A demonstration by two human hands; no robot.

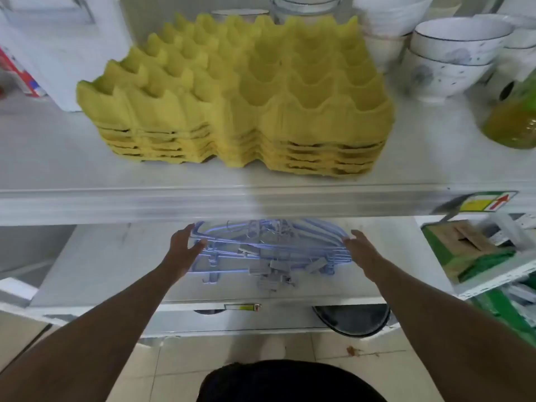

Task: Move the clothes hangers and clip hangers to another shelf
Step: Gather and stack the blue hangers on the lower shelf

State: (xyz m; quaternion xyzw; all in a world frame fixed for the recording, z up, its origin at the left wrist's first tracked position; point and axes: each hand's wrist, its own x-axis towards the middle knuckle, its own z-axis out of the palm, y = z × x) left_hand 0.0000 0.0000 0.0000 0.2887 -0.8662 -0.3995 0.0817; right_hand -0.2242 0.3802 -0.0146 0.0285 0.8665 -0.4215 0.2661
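The hangers (269, 250), a blue pile with grey clips, lie on the lower shelf (110, 265) at centre frame, partly under the upper shelf's (203, 204) front edge. My left hand (182, 246) sits at the pile's left end, fingers spread wide and fairly straight, thumb touching the wires. My right hand (361, 250) mirrors it at the right end, fingers extended. Both forearms reach in from the bottom corners. Yellow egg trays (237, 94) fill the upper shelf, bowls (452, 53) at upper right.

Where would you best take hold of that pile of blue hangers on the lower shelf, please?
Probably at its two outer ends, one hand from each side: the pile of hangers lies flat, wide and loosely tangled, and the left hand and right hand already flank those ends.
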